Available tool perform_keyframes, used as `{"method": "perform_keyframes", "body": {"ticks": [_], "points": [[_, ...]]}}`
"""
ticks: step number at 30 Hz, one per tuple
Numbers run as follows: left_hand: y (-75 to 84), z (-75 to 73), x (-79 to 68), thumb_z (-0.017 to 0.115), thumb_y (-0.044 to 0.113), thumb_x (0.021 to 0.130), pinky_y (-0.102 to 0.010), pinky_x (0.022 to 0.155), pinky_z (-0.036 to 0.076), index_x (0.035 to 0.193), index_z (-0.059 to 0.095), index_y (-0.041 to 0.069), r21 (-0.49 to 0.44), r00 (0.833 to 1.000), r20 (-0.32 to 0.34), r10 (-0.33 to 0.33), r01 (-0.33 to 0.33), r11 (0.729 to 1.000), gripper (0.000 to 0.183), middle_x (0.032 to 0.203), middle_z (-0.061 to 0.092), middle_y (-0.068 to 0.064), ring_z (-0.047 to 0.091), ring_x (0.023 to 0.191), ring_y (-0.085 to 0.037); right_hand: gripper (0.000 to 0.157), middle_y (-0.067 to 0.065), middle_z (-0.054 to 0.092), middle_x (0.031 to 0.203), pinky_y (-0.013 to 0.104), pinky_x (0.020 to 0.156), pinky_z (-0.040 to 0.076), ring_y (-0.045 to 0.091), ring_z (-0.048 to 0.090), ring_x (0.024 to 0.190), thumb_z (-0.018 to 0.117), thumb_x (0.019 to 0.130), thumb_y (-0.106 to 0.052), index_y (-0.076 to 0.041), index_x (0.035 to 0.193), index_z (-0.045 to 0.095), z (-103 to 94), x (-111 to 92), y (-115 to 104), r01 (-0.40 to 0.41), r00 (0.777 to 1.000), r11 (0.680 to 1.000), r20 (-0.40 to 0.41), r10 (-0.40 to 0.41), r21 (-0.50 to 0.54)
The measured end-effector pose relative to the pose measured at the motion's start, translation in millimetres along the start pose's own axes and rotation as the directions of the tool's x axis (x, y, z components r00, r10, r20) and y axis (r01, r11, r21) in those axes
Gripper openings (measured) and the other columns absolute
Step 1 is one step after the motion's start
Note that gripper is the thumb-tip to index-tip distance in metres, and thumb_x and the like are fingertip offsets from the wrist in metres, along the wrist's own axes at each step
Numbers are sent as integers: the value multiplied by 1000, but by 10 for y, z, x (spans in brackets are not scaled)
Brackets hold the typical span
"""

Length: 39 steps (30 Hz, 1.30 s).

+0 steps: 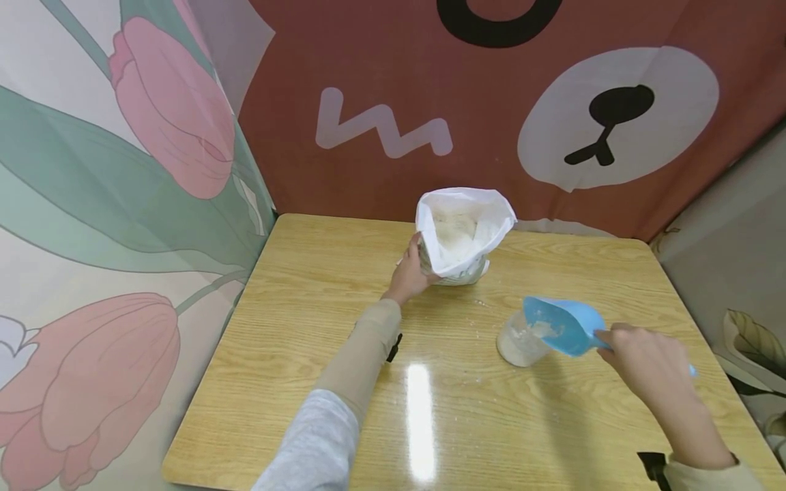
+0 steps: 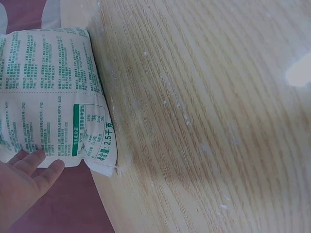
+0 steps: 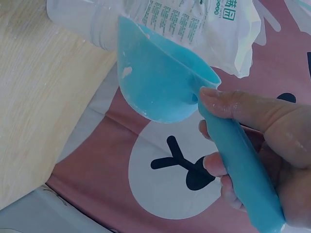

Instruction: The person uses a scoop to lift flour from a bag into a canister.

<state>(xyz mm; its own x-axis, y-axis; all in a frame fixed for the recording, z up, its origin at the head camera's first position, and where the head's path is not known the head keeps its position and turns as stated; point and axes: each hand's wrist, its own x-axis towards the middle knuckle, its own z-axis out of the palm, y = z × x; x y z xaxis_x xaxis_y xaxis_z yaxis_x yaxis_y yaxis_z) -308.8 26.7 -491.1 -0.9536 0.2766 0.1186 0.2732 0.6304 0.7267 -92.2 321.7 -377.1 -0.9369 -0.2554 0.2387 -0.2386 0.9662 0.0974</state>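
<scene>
Head view alone shows powder (image 1: 456,235) inside the bag (image 1: 488,224).

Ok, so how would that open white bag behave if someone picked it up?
The bag would probably sag, since its upper edge looks thin and creased. It may feel heavy: powder lies inside, and the print reads 2.5 kilograms. Tilting it could spill some, because its mouth gapes open.

Jar (image 1: 518,346) partly hidden behind blue scoop (image 1: 566,326), fill level hard to judge, bag (image 2: 46,104) cropped in left wrist view
</scene>
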Motion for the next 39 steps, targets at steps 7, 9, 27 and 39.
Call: {"method": "perform_keyframes", "body": {"ticks": [7,9,27,39], "points": [[0,13,5,74,34,72,-41,90,39,143,1,16,-7,1000,-5,-2,2,1000,104,136,34,-17,43,116,-30,28,-6,39,53,26,33,21,10,25,42,79,61,-10,-7,88,71,5,11,-20,3,1000,1000,-10,-3,-23],[-1,19,6,74,34,72,-40,90,39,143,1,17,-8,1000,-3,-4,4,1000,104,136,34,-17,43,116,-29,27,-6,40,53,26,33,21,9,25,41,79,60,-9,-8,87,71,12,12,-24,3,1000,1000,-10,-3,-23],[-3,10,3,74,36,71,-41,91,38,143,3,15,-13,1000,-9,-3,3,1000,104,136,34,-18,41,117,-30,27,-5,37,52,26,32,22,10,28,40,80,57,-9,-10,82,70,-18,21,-5,16,998,999,-54,-18,-33],[-13,18,4,74,34,72,-41,90,39,143,4,15,-26,1000,-17,11,-12,1000,102,135,35,-17,42,117,-30,22,2,53,58,27,34,24,10,33,42,77,64,-10,-8,85,70,-24,19,24,-55,995,998,90,52,31]]}}
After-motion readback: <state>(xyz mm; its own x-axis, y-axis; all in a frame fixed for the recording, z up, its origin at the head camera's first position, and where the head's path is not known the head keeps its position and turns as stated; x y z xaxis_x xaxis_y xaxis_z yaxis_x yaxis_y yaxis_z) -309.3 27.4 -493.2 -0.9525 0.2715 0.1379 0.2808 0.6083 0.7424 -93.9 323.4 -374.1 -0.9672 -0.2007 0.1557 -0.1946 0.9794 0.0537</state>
